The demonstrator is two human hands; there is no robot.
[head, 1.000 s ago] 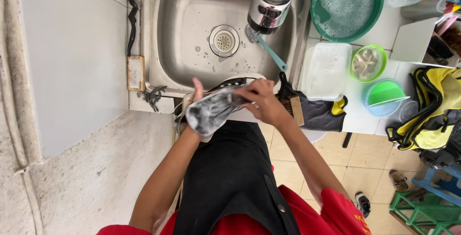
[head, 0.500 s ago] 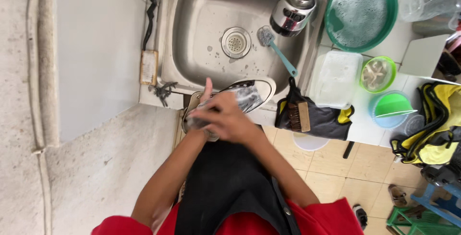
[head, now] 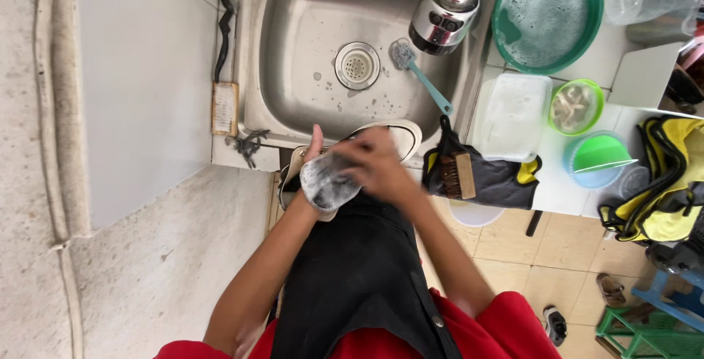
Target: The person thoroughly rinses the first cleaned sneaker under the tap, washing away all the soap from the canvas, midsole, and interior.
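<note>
Sink basin (head: 308, 51) open ahead; tap head (head: 444, 18) overhangs right; brush (head: 458, 176), tub (head: 513, 113) crowd counter.

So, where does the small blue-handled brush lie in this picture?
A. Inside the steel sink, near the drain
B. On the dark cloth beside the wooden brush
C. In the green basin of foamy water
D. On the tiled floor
A: the blue-handled brush lies on the bottom of the steel sink, its head close to the drain, below the tap head.

- White tabletop (head: 616, 58) carries a green basin (head: 546, 11) of suds, a clear lidded box (head: 512, 117), two small green bowls (head: 574, 107).
- A dark cloth (head: 499, 179) with a brush (head: 458, 176) lies at its edge.
</note>
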